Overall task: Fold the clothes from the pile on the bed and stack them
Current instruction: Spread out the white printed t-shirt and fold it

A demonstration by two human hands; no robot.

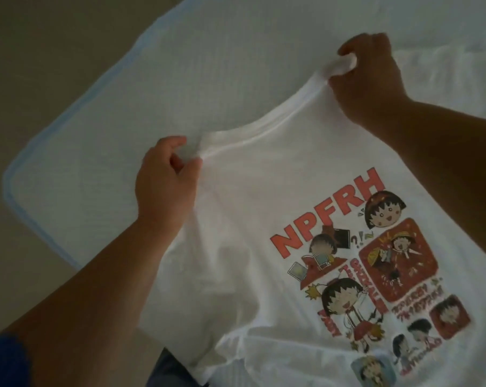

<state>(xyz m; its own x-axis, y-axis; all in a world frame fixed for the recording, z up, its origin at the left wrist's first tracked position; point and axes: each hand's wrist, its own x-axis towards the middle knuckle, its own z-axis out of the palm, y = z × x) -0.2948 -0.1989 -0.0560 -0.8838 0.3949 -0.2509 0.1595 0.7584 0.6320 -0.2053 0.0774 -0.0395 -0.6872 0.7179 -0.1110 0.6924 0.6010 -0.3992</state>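
Both hands' grip on T-shirt (pixel 264 208) (shoulders)

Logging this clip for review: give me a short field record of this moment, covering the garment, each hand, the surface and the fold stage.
garment: white T-shirt, printed side up, red NPFRH lettering with cartoon panels
left hand: pinches the shoulder by the collar's near end
right hand: grips bunched fabric at the collar's far end
collar: stretched taut between the two hands
surface: white bed cover with light blue piping along its edge
fold stage: shirt spread out, no fold made yet
stack: none in view
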